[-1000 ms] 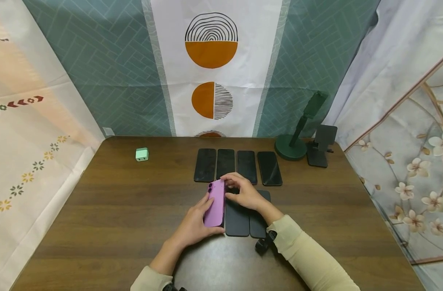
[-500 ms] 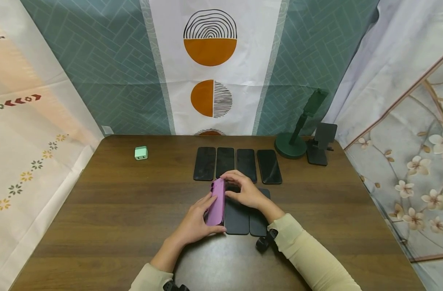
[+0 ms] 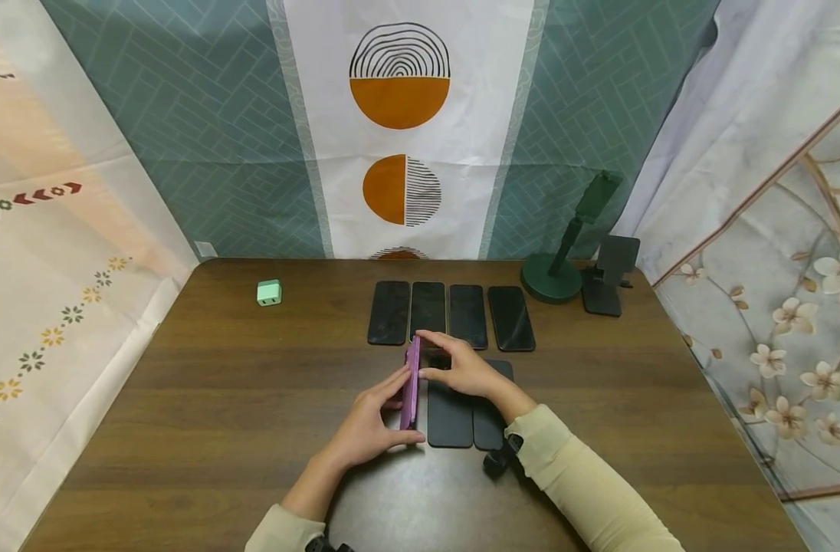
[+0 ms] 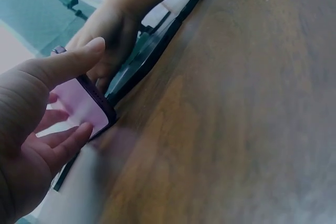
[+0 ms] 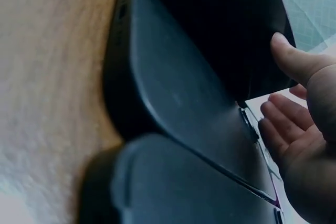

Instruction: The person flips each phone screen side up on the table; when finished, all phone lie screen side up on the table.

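Observation:
A purple smartphone [image 3: 410, 391] stands up on its long edge between my hands, seen almost edge-on in the head view. My left hand [image 3: 373, 423] holds it from the left, fingers on the purple back and thumb by the near end. At its far end is my right hand [image 3: 470, 373], whose thumb lies on the black screen [image 5: 226, 30] in the right wrist view, with the other fingers beyond the end. Right beside it, one dark phone [image 3: 451, 418] and another dark phone [image 3: 489, 420] lie flat, partly under my right hand.
Behind my hands several black-screened phones, one of them a phone [image 3: 512, 318] at the right end, lie in a row. A green round-based stand [image 3: 552, 280] and a black folding stand [image 3: 602, 295] are at the back right. A mint charger plug [image 3: 269, 293] sits back left.
The purple phone has turned up from leaning with its back showing to nearly vertical on its edge. Both hands stay around it, with my right thumb slightly further left.

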Demonstrator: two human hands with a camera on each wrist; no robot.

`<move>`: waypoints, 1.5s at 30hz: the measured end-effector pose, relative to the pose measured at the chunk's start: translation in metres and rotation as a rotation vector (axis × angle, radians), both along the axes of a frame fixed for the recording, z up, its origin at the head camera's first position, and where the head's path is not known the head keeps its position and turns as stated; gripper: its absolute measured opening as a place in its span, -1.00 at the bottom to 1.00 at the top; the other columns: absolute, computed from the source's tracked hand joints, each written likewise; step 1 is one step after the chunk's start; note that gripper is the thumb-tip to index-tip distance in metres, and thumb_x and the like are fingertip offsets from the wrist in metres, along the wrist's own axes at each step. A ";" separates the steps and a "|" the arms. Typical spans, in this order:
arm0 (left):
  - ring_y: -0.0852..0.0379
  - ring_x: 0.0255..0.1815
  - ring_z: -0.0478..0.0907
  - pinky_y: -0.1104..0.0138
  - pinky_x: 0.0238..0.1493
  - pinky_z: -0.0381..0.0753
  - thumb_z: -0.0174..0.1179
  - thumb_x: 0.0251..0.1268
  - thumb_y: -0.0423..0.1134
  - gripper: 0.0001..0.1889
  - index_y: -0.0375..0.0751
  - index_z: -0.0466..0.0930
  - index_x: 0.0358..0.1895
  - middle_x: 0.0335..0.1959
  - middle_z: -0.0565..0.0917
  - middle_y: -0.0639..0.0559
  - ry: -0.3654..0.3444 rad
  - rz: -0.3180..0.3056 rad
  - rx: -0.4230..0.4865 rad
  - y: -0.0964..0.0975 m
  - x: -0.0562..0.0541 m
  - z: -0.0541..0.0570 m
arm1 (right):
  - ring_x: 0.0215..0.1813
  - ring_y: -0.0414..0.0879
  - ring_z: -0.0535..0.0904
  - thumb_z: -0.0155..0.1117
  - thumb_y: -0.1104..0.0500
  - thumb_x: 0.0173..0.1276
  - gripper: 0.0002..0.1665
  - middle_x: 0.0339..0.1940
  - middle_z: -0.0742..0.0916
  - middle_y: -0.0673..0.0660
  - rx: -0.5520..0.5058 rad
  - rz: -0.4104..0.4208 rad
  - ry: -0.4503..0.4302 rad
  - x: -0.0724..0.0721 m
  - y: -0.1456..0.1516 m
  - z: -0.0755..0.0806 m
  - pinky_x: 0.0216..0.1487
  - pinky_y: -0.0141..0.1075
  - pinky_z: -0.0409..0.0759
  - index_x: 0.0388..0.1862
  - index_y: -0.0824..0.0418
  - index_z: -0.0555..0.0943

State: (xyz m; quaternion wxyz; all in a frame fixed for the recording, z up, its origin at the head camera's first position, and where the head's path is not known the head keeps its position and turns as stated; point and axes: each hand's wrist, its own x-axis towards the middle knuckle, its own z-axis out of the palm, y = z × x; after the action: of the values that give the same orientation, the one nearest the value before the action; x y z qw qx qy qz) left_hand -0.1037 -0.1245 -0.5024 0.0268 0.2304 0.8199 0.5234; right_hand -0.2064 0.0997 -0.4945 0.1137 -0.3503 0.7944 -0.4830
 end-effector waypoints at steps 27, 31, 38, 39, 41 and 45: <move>-0.19 0.07 0.69 0.17 0.04 0.68 0.68 -0.20 -0.29 0.12 -0.42 0.22 0.52 0.37 0.45 -0.40 0.086 0.024 -0.006 -0.007 0.003 0.009 | 0.42 0.08 0.44 0.53 -0.04 0.26 0.02 0.40 0.53 0.24 0.222 -0.027 0.091 0.000 -0.013 0.000 0.41 0.03 0.40 0.56 0.29 0.27; -0.13 -0.12 0.76 0.18 -0.05 0.73 0.67 -0.18 -0.28 0.12 -0.45 0.20 0.52 0.28 0.53 -0.41 0.065 0.046 -0.050 -0.010 0.006 0.012 | 0.44 0.09 0.42 0.54 -0.06 0.24 0.04 0.42 0.51 0.24 0.234 -0.034 0.075 0.002 -0.016 0.002 0.42 0.04 0.39 0.57 0.27 0.27; -0.06 -0.09 0.75 0.31 -0.14 0.73 0.65 -0.18 -0.40 0.11 -0.45 0.18 0.52 0.24 0.58 -0.36 -0.040 0.091 -0.081 -0.012 0.007 0.020 | 0.32 0.06 0.52 0.55 -0.09 0.23 -0.03 0.30 0.59 0.19 0.247 -0.079 0.133 0.002 -0.021 0.000 0.33 0.01 0.48 0.50 0.26 0.38; -0.05 -0.08 0.74 0.31 -0.13 0.73 0.65 -0.19 -0.41 0.11 -0.47 0.18 0.52 0.22 0.60 -0.36 -0.047 0.099 -0.084 -0.013 0.007 0.020 | 0.30 0.05 0.52 0.54 -0.09 0.23 -0.05 0.28 0.60 0.18 0.251 -0.085 0.145 0.002 -0.022 -0.001 0.33 0.02 0.48 0.48 0.26 0.40; -0.04 -0.08 0.74 0.31 -0.14 0.73 0.66 -0.22 -0.42 0.12 -0.50 0.17 0.51 0.18 0.61 -0.39 -0.056 0.112 -0.094 -0.013 0.006 0.020 | 0.28 0.04 0.54 0.54 -0.11 0.23 -0.08 0.26 0.62 0.17 0.260 -0.092 0.162 0.002 -0.023 -0.002 0.34 0.02 0.46 0.45 0.27 0.43; -0.02 -0.07 0.73 0.29 -0.13 0.72 0.67 -0.27 -0.45 0.15 -0.48 0.17 0.52 0.19 0.61 -0.39 -0.057 0.116 -0.096 -0.015 0.006 0.018 | 0.28 0.06 0.54 0.54 -0.11 0.22 -0.10 0.24 0.63 0.17 0.268 -0.094 0.182 0.002 -0.024 -0.003 0.38 0.06 0.40 0.42 0.30 0.47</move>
State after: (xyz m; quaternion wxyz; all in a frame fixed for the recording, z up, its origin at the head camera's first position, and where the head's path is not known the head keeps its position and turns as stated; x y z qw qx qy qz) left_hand -0.0972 -0.1400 -0.4847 0.0307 0.1659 0.8551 0.4903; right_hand -0.2049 0.0759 -0.4980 0.0641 -0.3366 0.8742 -0.3439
